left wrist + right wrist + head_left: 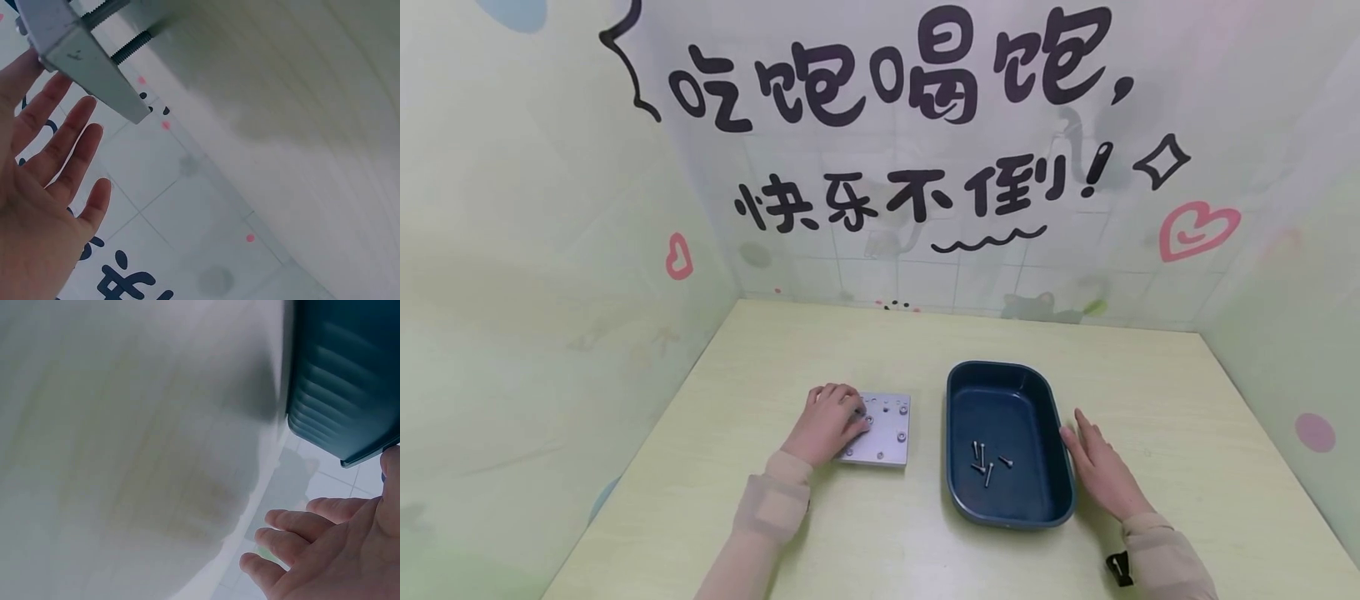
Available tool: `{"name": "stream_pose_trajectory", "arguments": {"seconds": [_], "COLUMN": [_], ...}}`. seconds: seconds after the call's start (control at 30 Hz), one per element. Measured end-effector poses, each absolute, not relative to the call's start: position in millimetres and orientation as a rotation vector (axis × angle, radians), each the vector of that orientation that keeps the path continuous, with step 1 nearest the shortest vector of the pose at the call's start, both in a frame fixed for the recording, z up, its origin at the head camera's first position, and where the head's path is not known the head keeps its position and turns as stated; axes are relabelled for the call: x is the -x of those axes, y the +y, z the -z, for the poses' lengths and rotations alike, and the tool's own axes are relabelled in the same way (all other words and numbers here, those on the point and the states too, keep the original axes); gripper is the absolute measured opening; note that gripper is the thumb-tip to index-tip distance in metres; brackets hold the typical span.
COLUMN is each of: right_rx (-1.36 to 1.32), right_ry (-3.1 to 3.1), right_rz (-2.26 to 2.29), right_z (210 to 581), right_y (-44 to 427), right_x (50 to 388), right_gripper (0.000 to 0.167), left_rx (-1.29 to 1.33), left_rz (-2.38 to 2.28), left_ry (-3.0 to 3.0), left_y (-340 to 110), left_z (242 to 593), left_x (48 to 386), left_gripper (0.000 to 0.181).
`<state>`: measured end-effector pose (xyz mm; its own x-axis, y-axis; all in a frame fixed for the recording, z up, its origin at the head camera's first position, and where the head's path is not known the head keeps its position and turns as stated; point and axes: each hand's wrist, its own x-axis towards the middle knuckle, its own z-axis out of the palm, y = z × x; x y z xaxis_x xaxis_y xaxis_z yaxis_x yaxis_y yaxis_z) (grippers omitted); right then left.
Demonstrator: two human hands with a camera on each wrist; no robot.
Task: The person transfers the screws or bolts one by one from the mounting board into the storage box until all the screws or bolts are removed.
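My left hand [829, 423] is over the left part of a silver metal plate [887, 455]. Its thumb and index finger pinch the head of a bolt [869, 420] there; the other fingers are loosely bent. Seen from the left wrist, the plate [94, 69] stands above the tabletop, with threaded bolt shanks [132, 47] sticking out beneath. My right hand [1103, 472] lies along the right side of a dark blue tray [1013, 523], thumb against its rim and fingers extended. Several small bolts [988, 475] lie inside the tray.
The pale wooden tabletop [760, 350] has light printed walls behind and on both sides. More bolt heads [902, 437] sit in the plate's right part. Near the right cuff is a small black object [1118, 568].
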<state>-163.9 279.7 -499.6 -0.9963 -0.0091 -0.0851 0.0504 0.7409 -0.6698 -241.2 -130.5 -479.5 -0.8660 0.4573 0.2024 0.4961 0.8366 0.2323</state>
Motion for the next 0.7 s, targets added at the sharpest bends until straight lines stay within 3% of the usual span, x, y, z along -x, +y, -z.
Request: {"name": "stream_pose_trajectory", "arguments": {"seconds": [0.7], "right_rx": [-0.035], "right_ry": [2.856], "right_rz": [1.088], "right_z": [501], "right_y": [281], "right_x": [165], "right_gripper": [0.072], "left_rx": [0.73], "left_rz": [0.37], "left_ry": [-2.873], "left_y": [-118], "left_z": [486], "left_x": [239], "left_gripper": [0.011]}}
